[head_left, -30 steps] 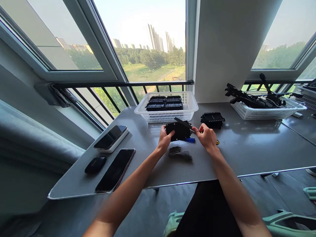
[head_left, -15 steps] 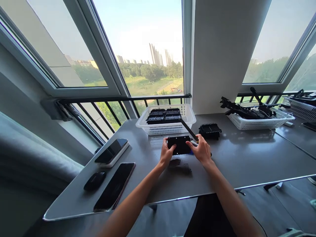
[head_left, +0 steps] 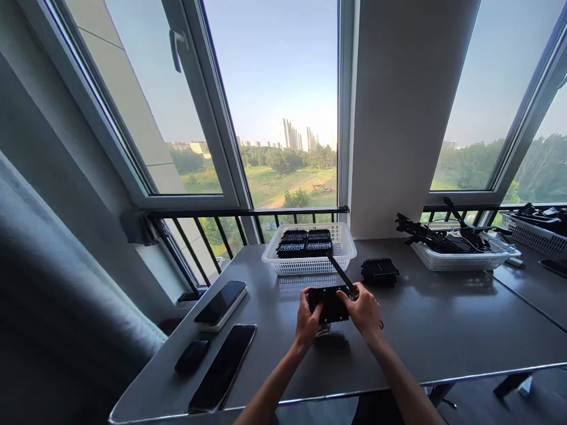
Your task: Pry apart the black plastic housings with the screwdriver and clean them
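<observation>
My left hand [head_left: 307, 323] and my right hand [head_left: 365, 311] both grip a flat black plastic part [head_left: 328, 304] just above the grey table [head_left: 434, 330]. The right hand also holds a thin black tool [head_left: 341, 273] that slants up toward the basket. Behind the part stands a white basket [head_left: 343, 251] holding several similar black parts. One more black part [head_left: 379, 270] lies on the table to the right of the basket.
Two phones [head_left: 221, 302] [head_left: 225, 366] and a black mouse [head_left: 191, 356] lie at the table's left. A second white basket [head_left: 460, 260] with black cables and gear stands at the right. A railing and windows run behind the table.
The camera has tilted upward, so the table sits lower in view. Both hands have kept hold of the black part and drawn it slightly closer together.
</observation>
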